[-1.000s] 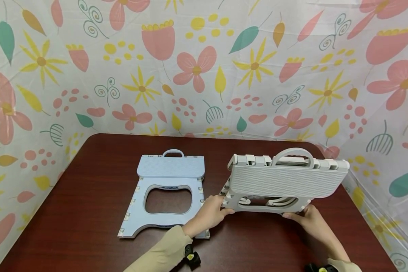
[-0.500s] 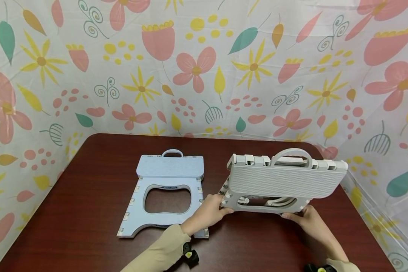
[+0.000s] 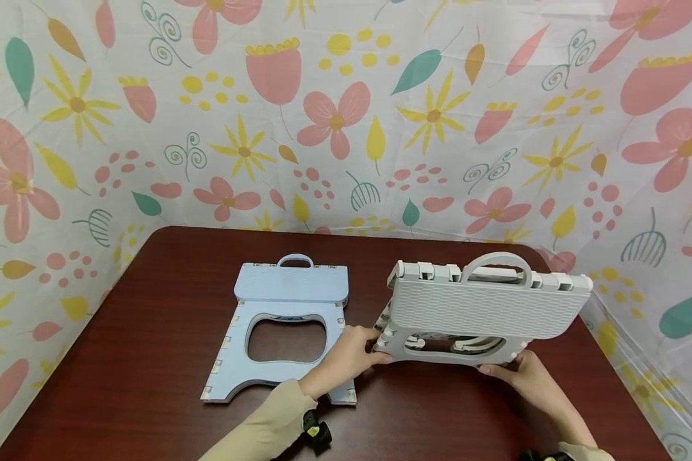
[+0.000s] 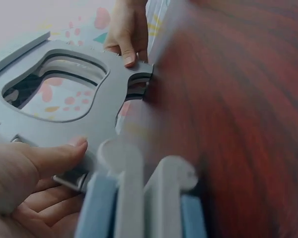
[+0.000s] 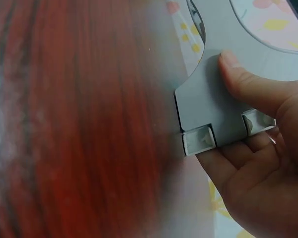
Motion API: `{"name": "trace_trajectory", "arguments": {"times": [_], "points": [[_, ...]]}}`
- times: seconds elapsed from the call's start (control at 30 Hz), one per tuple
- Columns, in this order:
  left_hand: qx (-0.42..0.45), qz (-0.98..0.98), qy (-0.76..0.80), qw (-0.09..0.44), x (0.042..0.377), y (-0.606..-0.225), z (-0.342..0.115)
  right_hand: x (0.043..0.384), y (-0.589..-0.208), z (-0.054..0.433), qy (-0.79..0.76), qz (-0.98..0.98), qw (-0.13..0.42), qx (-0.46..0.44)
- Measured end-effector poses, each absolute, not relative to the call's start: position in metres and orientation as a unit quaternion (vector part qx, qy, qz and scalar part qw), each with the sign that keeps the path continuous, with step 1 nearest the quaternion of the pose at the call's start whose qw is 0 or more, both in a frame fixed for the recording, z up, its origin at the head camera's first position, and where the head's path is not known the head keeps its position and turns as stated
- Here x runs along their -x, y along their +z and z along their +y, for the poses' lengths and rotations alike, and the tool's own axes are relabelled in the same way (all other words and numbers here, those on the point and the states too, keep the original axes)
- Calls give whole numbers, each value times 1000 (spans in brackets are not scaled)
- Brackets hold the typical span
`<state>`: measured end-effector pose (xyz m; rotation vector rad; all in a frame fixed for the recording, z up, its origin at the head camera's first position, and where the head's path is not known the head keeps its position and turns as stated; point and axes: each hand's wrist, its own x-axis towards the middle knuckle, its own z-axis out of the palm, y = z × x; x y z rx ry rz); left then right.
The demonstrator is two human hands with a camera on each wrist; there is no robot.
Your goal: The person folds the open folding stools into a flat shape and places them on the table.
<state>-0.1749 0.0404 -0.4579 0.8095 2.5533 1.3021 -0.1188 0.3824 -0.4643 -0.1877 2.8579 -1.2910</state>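
A grey folding step stool (image 3: 473, 310), with a ribbed top and a looped handle, is held tilted above the right half of the table, its panels partly spread. The left hand (image 3: 348, 355) grips its lower left corner, thumb on the near panel; in the left wrist view that thumb (image 4: 59, 158) lies along the panel. At the lower right corner is the right hand (image 3: 530, 381), pinching the leg edge with the thumb in front and fingers behind, as the right wrist view shows for the stool leg (image 5: 208, 109). Each hand's fingertips are hidden behind the stool.
A light blue folding step stool (image 3: 288, 285) lies folded flat on the dark red-brown table (image 3: 150, 320), just left of the grey one. Its right leg passes under the left forearm. A flower-patterned curtain (image 3: 334, 160) hangs behind and beside the table.
The left wrist and forearm have shifted slightly left, with the hand still on the corner. The grey stool and right hand stay almost where they were; the head view has shifted slightly.
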Motion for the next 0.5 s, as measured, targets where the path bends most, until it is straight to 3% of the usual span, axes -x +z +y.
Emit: {"name": "trace_trajectory", "arguments": {"times": [0.23,0.5], "points": [[-265,855,443,48,178,-455,33,116,-463,386,-381,924,-16,41],[-232,858,455,49,177,-447,23,113,-453,395,-310,950,9,-29]]}}
